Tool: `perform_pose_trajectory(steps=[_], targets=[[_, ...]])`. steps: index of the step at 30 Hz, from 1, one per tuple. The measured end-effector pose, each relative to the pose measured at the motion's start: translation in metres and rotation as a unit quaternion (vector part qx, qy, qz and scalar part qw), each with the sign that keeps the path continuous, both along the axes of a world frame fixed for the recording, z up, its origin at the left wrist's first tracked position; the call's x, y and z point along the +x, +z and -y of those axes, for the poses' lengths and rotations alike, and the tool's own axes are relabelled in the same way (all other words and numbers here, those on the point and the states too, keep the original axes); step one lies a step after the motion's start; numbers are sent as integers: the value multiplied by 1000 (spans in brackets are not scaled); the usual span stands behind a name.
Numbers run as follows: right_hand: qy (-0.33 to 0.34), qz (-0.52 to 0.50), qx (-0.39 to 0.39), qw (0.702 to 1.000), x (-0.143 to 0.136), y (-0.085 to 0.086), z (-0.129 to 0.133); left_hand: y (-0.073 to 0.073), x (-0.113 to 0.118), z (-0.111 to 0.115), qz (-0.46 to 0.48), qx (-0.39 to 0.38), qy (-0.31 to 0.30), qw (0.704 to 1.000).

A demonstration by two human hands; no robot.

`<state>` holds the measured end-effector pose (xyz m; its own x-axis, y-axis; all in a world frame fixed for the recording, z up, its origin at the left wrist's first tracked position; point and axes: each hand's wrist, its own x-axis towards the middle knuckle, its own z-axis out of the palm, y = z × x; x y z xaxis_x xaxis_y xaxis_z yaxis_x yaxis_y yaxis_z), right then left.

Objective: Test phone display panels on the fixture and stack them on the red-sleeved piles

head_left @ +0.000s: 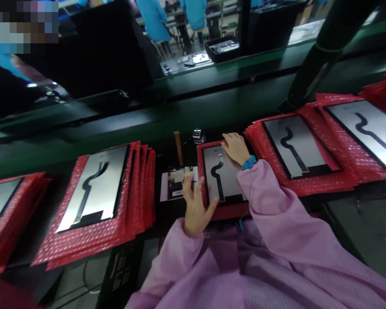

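Note:
A display panel point(225, 180) with a dark, curved flex cable lies on a red bubble-wrap bag point(200, 163) in front of me. My right hand point(236, 148), a blue band at its wrist, rests on the panel's upper right corner with fingers extended. Spread fingers show on my left hand point(194, 208), which hovers at the panel's lower left edge; I cannot tell whether it touches. Left of the panel, partly behind those fingers, is a small board-like part point(175, 184) with a white label.
Panels on red bags are stacked at left point(98, 184), far left point(0, 201), right point(297, 146) and far right point(366, 128). Behind the part stand a brown strip point(178, 148) and a small tape roll point(197, 135). A dark post point(315, 73) rises at back right; people in blue work beyond.

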<state>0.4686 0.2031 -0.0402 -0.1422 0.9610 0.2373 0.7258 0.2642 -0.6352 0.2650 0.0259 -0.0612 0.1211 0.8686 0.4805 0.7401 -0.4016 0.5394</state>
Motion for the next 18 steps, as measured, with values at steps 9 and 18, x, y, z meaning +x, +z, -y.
perform_pose_trajectory(steps=[9,18], targets=[[-7,37,52,998,3,5,-11,-29,14,23,-57,1,48,997],[5,-69,211,975,31,70,32,-23,16,16,187,-87,43,978]])
